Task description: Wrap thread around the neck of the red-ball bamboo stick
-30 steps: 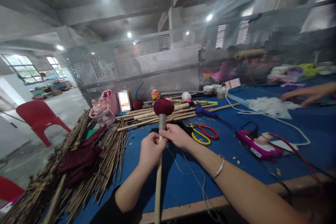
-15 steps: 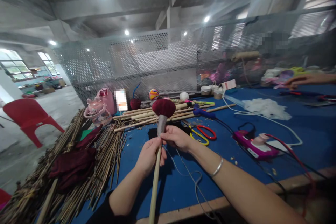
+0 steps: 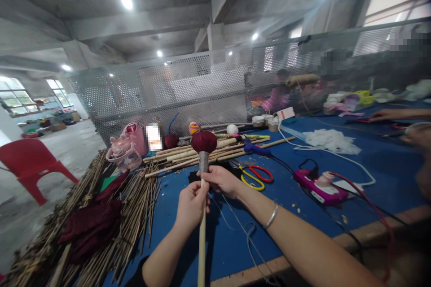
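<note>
A wooden stick (image 3: 202, 237) stands almost upright before me, topped by a rounded dark red cloth head (image 3: 204, 142). Grey thread (image 3: 204, 161) is wound tightly round the neck below the cloth. My left hand (image 3: 192, 204) is closed round the stick just under the winding. At the winding's lower end, my right hand (image 3: 220, 180) pinches with thumb and fingers; a loose grey cord (image 3: 247, 228) trails from there down over the table edge. Behind my right wrist lie scissors (image 3: 257, 177) with one red and one yellow handle.
Thin twigs (image 3: 138, 215) and dark red cloth (image 3: 92, 228) lie at left. Wooden sticks (image 3: 178, 154) lie behind my hands. A blue glue gun (image 3: 257, 148), a magenta power strip (image 3: 319, 188) and white material (image 3: 333, 141) are at right, near another person's hand (image 3: 390, 114).
The view has shifted slightly, and the stick stands more upright than before. Both hands keep their hold at the winding. More of the other person's hands shows at right.
</note>
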